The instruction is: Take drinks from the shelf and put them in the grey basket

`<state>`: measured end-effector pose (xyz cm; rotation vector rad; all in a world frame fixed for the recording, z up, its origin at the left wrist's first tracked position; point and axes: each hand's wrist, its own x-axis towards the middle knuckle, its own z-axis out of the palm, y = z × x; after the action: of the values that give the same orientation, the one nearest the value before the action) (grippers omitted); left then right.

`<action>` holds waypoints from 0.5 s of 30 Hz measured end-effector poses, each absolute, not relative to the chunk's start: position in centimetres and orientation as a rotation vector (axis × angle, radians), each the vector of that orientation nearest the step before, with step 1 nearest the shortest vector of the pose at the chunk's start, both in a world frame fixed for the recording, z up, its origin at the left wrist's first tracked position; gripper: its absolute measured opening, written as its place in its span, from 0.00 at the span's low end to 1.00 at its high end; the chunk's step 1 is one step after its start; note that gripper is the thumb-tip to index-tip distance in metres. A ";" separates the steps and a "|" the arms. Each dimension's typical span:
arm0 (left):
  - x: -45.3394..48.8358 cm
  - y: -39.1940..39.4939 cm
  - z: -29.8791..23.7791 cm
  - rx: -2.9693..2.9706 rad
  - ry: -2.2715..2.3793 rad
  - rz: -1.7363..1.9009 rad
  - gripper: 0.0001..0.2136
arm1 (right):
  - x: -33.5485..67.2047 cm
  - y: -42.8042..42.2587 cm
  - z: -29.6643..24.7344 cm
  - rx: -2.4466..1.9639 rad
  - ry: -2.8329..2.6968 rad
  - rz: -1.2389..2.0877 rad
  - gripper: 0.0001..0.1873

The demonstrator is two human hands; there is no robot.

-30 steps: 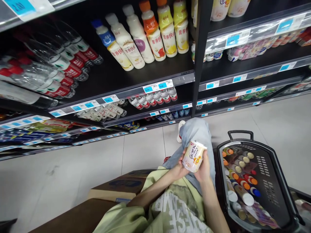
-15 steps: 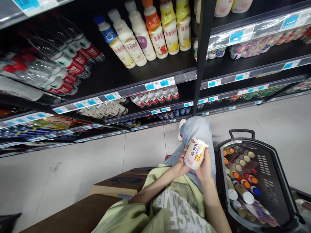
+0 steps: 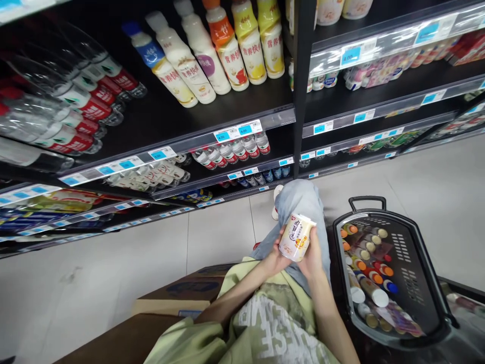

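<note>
Between my hands, over my bent knee, I hold a white and cream drink can point(image 3: 296, 238) with dark characters and orange cartoon figures on its label. My left hand point(image 3: 277, 259) is closed around its left side. My right hand point(image 3: 312, 258) grips the right side from below, fingers partly hidden behind it. The can is slightly tilted with its label facing up at me. To my right stands a black shopping basket point(image 3: 430, 270), holding several bottles with orange, white and blue caps and some gold-topped containers.
Dark shelves point(image 3: 261, 114) stand ahead, with several upright milk drink bottles point(image 3: 227, 58) and red-labelled water bottles point(image 3: 94, 98). Price tags point(image 3: 238, 131) line the shelf edges. Brown cardboard boxes point(image 3: 172, 303) lie at my left on the tiled floor point(image 3: 102, 273).
The whole view has shifted, so shelves, basket and hands appear slightly further left. My grip on the can stays the same, with its label turned only a little.
</note>
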<state>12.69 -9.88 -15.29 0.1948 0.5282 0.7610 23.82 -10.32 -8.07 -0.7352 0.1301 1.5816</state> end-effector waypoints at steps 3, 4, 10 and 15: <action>12.4 -9.8 -15.5 0.226 0.586 0.752 0.15 | 23.9 -10.2 -8.0 -0.706 0.122 1.608 0.37; 12.3 -9.8 -15.7 0.240 0.588 0.740 0.16 | 23.9 -10.2 -8.0 -0.695 0.121 1.617 0.38; 12.2 -9.7 -16.3 0.271 0.398 0.711 0.31 | 23.9 -10.2 -7.9 -0.653 0.150 1.630 0.37; 12.3 -9.6 -16.2 0.222 0.365 0.726 0.30 | 24.0 -10.2 -8.1 -0.652 0.159 1.627 0.37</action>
<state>12.27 -9.59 -16.22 0.2217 0.3647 0.7257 23.96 -10.22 -8.12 -0.6520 0.1590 1.6271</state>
